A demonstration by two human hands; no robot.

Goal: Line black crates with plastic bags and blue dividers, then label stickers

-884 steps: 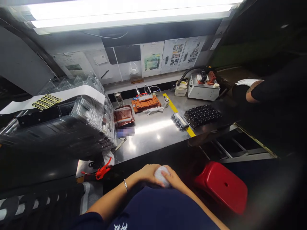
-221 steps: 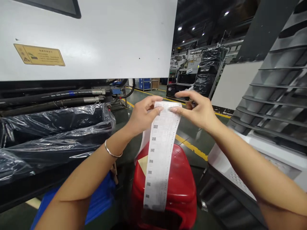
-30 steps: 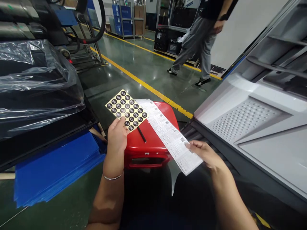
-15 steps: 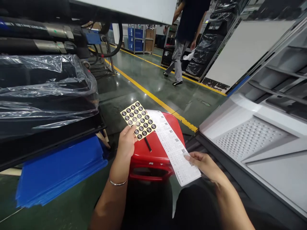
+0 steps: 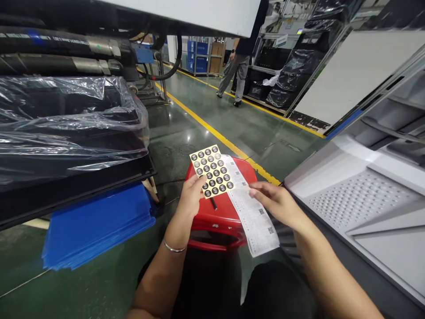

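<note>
On a factory floor, a person's left hand (image 5: 190, 199) pinches a sticker sheet (image 5: 215, 173), thumb on top, at its near left edge, holding the cream backing and its rows of round black stickers tilted above a red plastic stool (image 5: 226, 212). The right hand (image 5: 275, 201) is half curled, its thumb and forefinger at the right edge of a printed paper strip (image 5: 255, 212) dotted with square codes; whether it grips the paper or only touches it cannot be told. The strip lies across the seat beneath the sheet's right side, its near end hanging over the stool's front edge. A black pen-like rod (image 5: 213, 204) pokes out from under the sheet.

The overhang is the likely weak point: its weight, or a brush of the right wrist, could drag the strip to the floor. Held by one edge only, the sheet could sag or swing and nudge the rod off the stool. Beyond, a co-worker in grey trousers (image 5: 237, 73) walks near a yellow floor line (image 5: 199, 119).
</note>
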